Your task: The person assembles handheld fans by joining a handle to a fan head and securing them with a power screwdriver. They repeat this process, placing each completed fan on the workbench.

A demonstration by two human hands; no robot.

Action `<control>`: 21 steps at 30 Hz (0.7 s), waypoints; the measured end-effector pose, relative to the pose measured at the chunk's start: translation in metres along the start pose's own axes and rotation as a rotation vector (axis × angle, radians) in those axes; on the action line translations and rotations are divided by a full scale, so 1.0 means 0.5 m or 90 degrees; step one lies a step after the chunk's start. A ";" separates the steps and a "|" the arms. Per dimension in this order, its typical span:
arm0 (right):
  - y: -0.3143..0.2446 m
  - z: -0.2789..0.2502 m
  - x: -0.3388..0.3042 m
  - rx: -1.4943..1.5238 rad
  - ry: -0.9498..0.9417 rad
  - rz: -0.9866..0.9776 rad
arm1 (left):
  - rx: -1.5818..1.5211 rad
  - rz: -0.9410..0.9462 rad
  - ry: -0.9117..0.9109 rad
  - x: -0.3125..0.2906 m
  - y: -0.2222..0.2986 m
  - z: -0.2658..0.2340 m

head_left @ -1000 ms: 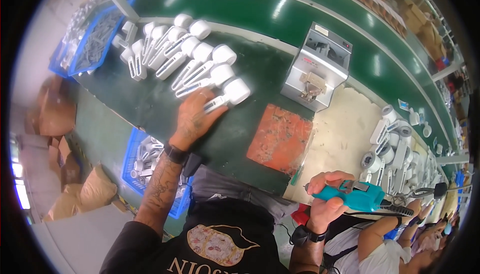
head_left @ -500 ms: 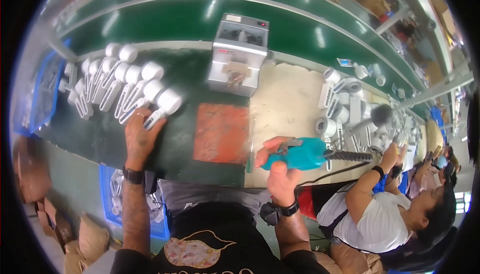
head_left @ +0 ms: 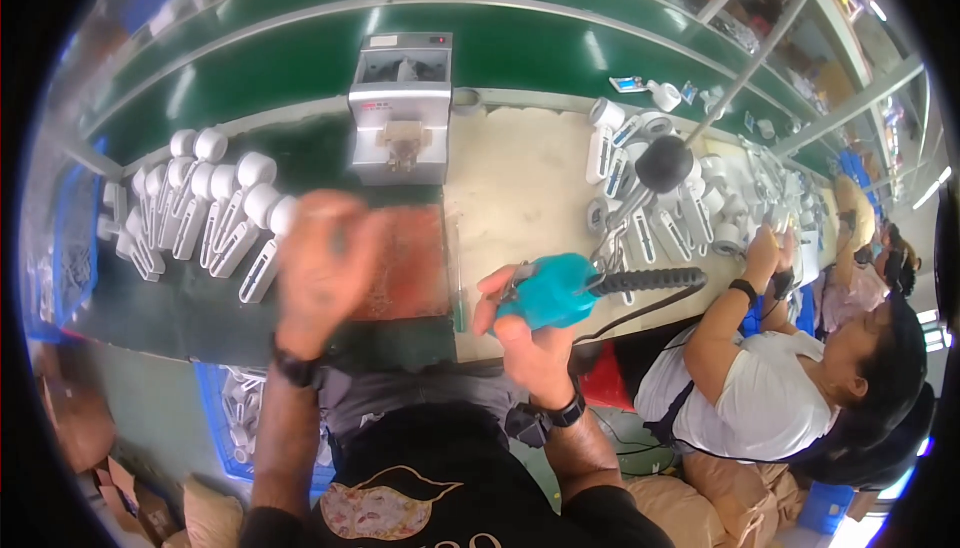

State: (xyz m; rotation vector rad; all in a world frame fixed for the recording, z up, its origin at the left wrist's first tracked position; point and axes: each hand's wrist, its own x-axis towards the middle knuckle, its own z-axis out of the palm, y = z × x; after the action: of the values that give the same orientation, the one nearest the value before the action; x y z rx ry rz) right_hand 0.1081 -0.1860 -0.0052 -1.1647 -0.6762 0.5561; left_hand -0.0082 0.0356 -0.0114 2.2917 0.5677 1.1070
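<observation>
My right hand [head_left: 535, 353] grips a teal power screwdriver [head_left: 562, 291], whose black coiled cord [head_left: 650, 280] leads off to the right. My left hand [head_left: 325, 268] is smeared by motion above the left part of the red mat [head_left: 415, 263]; whether its fingers hold anything does not show. Just left of it, a white handheld device [head_left: 260, 273] with a round head and a slotted handle lies at the end of a row of similar devices [head_left: 192, 218]. The hand partly hides that end device.
A grey screw-feeder machine [head_left: 400, 138] stands behind the mat. More white devices [head_left: 650, 223] crowd the bench at right, below a hanging black knob [head_left: 664, 165]. A blue crate [head_left: 222, 428] sits below the bench. A co-worker in a white shirt [head_left: 745, 413] works at right.
My left hand has come away from the device at the row's end and moved right toward the red mat. The right hand keeps the screwdriver. The view has turned, shifting the bench leftward.
</observation>
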 end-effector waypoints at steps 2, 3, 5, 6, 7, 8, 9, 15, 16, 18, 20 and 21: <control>-0.011 -0.015 -0.022 -0.041 0.014 -0.008 | -0.067 -0.057 -0.204 0.046 0.083 0.107; -0.024 -0.015 -0.031 -0.037 -0.008 0.025 | -0.139 -0.055 -0.241 0.058 0.084 0.184; -0.046 -0.013 -0.051 -0.043 -0.002 0.064 | -0.251 0.013 -0.306 0.043 0.085 0.325; -0.052 -0.019 -0.065 -0.050 -0.005 0.062 | -0.305 0.000 -0.348 0.033 0.099 0.385; -0.051 -0.031 -0.080 -0.057 0.021 0.061 | -0.265 0.026 -0.337 0.022 0.134 0.427; -0.056 -0.043 -0.088 -0.065 0.051 0.058 | -0.228 0.054 -0.327 0.010 0.174 0.457; -0.080 -0.042 -0.096 -0.065 0.076 0.057 | -0.128 0.142 -0.324 0.009 0.225 0.464; -0.063 -0.104 -0.130 -0.153 0.057 0.021 | -0.028 0.150 -0.328 0.026 0.280 0.507; -0.067 -0.090 -0.118 -0.127 0.027 0.034 | -0.077 0.156 -0.328 0.024 0.236 0.501; -0.077 -0.073 -0.104 -0.194 0.009 0.038 | 0.020 0.060 -0.387 0.037 0.251 0.450; -0.083 -0.057 -0.103 -0.163 0.061 0.025 | -0.072 -0.013 -0.512 0.069 0.277 0.420; -0.073 -0.057 -0.103 -0.167 0.062 0.012 | -0.075 -0.027 -0.516 0.066 0.278 0.408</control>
State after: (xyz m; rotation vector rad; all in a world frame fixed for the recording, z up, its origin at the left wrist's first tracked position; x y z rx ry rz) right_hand 0.0958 -0.2518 0.0128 -1.4353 -0.6689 0.4318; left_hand 0.1945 -0.1089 -0.0132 2.3458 0.2118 0.1232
